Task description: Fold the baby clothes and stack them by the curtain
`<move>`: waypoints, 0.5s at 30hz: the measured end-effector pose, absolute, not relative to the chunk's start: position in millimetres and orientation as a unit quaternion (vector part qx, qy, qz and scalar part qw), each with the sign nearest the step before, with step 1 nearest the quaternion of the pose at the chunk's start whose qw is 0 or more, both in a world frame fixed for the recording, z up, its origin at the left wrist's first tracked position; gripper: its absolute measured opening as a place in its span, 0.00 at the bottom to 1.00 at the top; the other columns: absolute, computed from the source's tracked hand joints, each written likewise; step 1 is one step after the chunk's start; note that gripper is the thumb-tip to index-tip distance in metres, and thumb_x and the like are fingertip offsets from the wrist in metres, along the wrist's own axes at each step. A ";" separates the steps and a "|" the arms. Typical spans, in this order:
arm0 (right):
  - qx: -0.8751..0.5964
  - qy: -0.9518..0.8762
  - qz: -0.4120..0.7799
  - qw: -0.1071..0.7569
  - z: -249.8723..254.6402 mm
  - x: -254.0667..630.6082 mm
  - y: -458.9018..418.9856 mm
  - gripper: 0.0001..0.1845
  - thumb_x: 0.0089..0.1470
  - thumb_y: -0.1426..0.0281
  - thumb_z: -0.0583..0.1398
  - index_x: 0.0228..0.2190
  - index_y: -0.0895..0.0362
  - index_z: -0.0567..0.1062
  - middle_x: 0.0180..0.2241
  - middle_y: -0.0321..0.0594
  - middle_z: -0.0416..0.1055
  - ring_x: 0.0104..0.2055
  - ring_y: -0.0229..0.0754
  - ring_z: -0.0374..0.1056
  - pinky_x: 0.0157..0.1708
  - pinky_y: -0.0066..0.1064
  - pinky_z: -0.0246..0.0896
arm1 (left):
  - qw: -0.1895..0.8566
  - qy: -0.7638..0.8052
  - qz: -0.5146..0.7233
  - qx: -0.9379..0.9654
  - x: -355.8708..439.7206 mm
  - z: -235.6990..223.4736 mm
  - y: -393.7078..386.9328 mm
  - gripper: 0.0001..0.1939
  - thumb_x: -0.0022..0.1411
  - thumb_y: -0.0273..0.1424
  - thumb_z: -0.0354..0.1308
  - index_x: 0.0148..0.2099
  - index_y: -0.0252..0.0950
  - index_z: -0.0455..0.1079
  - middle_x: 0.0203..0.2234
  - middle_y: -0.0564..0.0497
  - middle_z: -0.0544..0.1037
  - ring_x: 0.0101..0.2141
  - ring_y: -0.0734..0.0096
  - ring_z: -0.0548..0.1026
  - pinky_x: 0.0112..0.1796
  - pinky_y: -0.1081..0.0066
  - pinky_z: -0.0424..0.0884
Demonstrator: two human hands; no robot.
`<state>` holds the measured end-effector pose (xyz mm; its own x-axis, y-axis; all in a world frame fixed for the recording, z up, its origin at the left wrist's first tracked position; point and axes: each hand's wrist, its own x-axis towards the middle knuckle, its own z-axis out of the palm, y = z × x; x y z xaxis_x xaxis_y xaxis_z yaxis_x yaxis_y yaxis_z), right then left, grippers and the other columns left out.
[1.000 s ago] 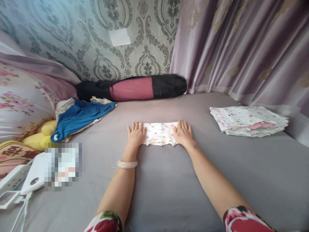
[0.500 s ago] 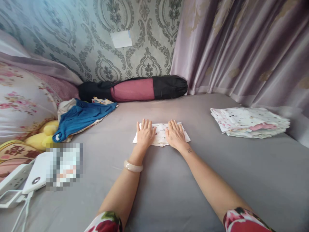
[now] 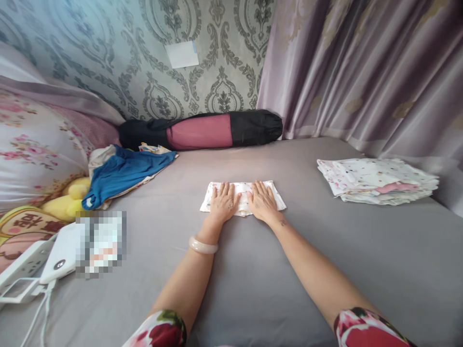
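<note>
A white cloth garment with small printed marks [image 3: 244, 194] lies folded into a flat, wide shape on the grey bed sheet [image 3: 246, 270]. Palm down on its left half is my left hand [image 3: 223, 202], fingers stretched out and pointing away from me. My right hand [image 3: 263, 200] rests flat on the right half in the same way, fingers extended. Between the two hands a strip of the cloth shows, with a small bump at its near edge. What lies under the palms is hidden.
On the right sits a stack of folded printed clothes [image 3: 379, 180]. A crumpled blue garment [image 3: 133, 168] lies at the left, beside a yellow plush toy [image 3: 65, 205]. Nearer are a white power bank [image 3: 65, 255] and a power strip [image 3: 29, 262]. A black and pink bag [image 3: 200, 131] lies along the wall.
My left hand has slid slightly right, toward the middle of the cloth, uncovering more of its left end. My right hand stays nearly in place. The view has shifted a little.
</note>
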<state>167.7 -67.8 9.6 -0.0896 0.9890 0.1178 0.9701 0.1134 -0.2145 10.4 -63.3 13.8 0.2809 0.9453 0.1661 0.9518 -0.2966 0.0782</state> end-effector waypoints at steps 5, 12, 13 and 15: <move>-0.615 -0.774 0.029 0.148 14.6 162.4 -70.5 0.30 0.65 0.66 0.40 0.64 0.65 0.58 0.67 0.49 0.51 0.69 0.47 0.43 0.67 0.44 0.31 | 0.034 -0.562 -0.140 -0.815 15.1 16.4 -63.1 0.26 0.71 0.33 0.34 0.66 0.32 0.57 0.64 0.42 0.62 0.65 0.60 0.55 0.64 0.51 0.47; -0.584 -0.796 0.056 0.147 10.7 159.8 -68.2 0.31 0.65 0.66 0.40 0.64 0.66 0.58 0.65 0.46 0.54 0.68 0.45 0.47 0.67 0.41 0.35 | -0.026 -0.552 -0.105 -0.827 21.3 13.1 -61.9 0.26 0.71 0.32 0.35 0.66 0.29 0.56 0.64 0.41 0.62 0.65 0.60 0.57 0.63 0.55 0.53; -0.584 -0.796 0.056 0.148 9.5 160.1 -67.6 0.31 0.65 0.66 0.39 0.64 0.65 0.58 0.66 0.46 0.54 0.68 0.45 0.47 0.67 0.41 0.35 | -0.028 -0.552 -0.108 -0.827 21.6 12.2 -61.9 0.25 0.71 0.32 0.36 0.66 0.29 0.57 0.63 0.41 0.62 0.65 0.59 0.57 0.63 0.55 0.53; -0.581 -0.799 0.054 0.145 7.3 160.8 -67.1 0.31 0.65 0.66 0.39 0.64 0.66 0.58 0.66 0.47 0.54 0.68 0.46 0.46 0.67 0.42 0.35 | -0.034 -0.549 -0.122 -0.826 21.7 10.4 -61.4 0.25 0.71 0.32 0.37 0.65 0.30 0.57 0.63 0.40 0.63 0.64 0.59 0.57 0.63 0.54 0.52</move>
<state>160.8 -67.1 7.3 -0.2817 0.9445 0.1689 0.9131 0.3179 -0.2552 21.7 -61.4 10.4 0.3674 0.9153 0.1649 0.8987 -0.3951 0.1906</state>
